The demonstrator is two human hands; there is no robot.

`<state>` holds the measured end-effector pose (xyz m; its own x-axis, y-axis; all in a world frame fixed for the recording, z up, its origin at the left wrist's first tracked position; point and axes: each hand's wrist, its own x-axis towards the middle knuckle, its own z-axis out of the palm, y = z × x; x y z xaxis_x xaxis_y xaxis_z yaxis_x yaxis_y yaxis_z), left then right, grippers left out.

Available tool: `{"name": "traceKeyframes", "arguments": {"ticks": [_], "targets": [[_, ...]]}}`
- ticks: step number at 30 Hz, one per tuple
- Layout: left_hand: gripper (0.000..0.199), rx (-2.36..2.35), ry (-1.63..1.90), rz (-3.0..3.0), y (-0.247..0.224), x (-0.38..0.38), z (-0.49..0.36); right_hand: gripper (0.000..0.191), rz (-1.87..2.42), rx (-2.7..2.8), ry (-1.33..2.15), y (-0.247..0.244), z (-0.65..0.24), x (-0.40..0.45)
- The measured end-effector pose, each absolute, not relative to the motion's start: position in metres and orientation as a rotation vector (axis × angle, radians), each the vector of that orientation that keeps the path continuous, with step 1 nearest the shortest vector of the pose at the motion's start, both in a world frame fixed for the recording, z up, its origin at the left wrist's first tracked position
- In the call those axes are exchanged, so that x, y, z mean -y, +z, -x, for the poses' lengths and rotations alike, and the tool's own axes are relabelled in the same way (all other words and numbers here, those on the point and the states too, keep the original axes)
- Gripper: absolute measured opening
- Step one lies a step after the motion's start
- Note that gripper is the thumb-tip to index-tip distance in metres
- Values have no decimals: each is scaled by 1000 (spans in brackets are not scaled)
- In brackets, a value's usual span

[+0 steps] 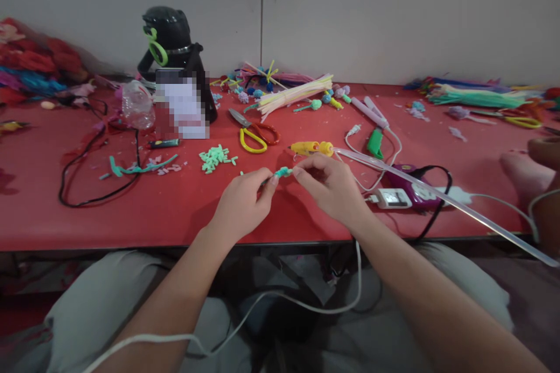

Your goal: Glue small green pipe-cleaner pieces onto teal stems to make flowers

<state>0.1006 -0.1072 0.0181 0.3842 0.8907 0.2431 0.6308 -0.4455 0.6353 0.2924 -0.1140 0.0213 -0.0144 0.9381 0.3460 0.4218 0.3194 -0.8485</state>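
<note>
My left hand (pixel 245 201) pinches a small green fuzzy piece (pixel 283 172) between thumb and forefinger, above the red table (pixel 184 210). From the right, the thumb and forefinger of my right hand (pixel 328 186) close on the other end of the same piece. A pile of short green bits (pixel 214 158) lies to the left of my hands. Just behind my right hand is a yellow glue gun (pixel 306 147) with a long clear glue stick (pixel 420 183) running out to the right. Scissors (pixel 254 131) with yellow and red handles lie behind my left hand.
A black bottle (pixel 168 29) stands at the back left near a clear plastic cup (pixel 137 106). Bundled pipe cleaners (pixel 297 96) lie at the back. A purple power strip (pixel 411 189), a white charger (pixel 394 199) and cables are on the right. Another person's arm (pixel 546 198) shows at the right edge.
</note>
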Motion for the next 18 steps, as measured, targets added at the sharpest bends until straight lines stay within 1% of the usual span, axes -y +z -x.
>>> {"name": "traceKeyframes", "arguments": {"ticks": [4,11,14,18], "targets": [[32,-1308,792,-2193,19,107,-101,16,1259,1512,822,20,-291,113],[33,-1282,815,-2187,19,107,-101,23,1293,1441,997,26,-292,115],[33,-1281,814,-2182,20,107,-101,26,1306,1442,1013,27,-291,116],[33,-1268,816,-2176,20,107,-102,23,1327,1468,942,25,-291,116]]}}
